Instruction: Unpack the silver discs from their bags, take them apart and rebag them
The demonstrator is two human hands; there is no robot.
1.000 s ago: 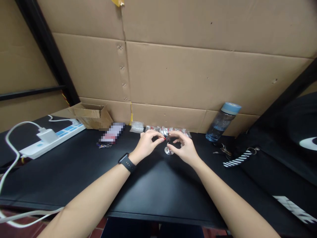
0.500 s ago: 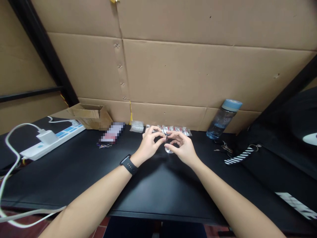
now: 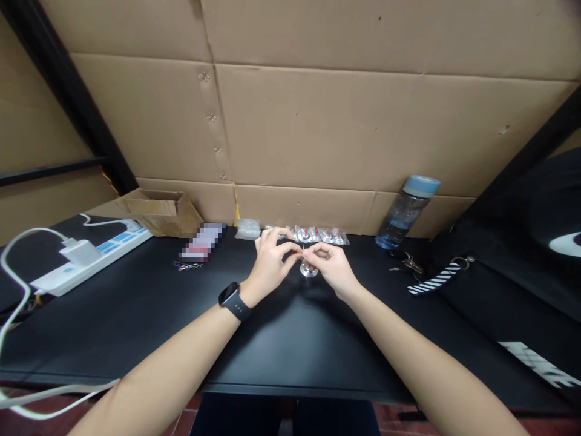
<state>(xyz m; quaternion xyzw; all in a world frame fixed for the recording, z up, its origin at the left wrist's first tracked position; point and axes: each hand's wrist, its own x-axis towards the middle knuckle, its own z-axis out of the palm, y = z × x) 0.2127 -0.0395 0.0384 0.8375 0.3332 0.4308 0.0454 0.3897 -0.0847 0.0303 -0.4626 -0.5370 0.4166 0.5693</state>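
A small shiny metal piece with a round base (image 3: pixel 309 270) and a thin upright part stands on the black table between my hands. My left hand (image 3: pixel 269 260), with a dark watch on its wrist, curves in from the left, thumb and fingertips closed at the thin part. From the right, my right hand (image 3: pixel 334 267) pinches the same part just above the base. Something red shows at the fingertips, too small to name. Right behind, clear plastic packets (image 3: pixel 327 235) with silvery, red-marked contents lie in a row, partly hidden by my left hand.
On the left are a white power strip (image 3: pixel 93 266) with a plug, an open cardboard box (image 3: pixel 166 212) and a blurred-out flat item (image 3: pixel 203 242). To the right stand a water bottle (image 3: pixel 405 212), keys (image 3: pixel 412 266) and a black bag (image 3: pixel 508 290). A cardboard wall (image 3: pixel 318 133) rises behind.
My right hand's fingers have drawn together into a tighter pinch on the thin part of the metal piece. My left hand stays nearly where it was. The view has shifted slightly.
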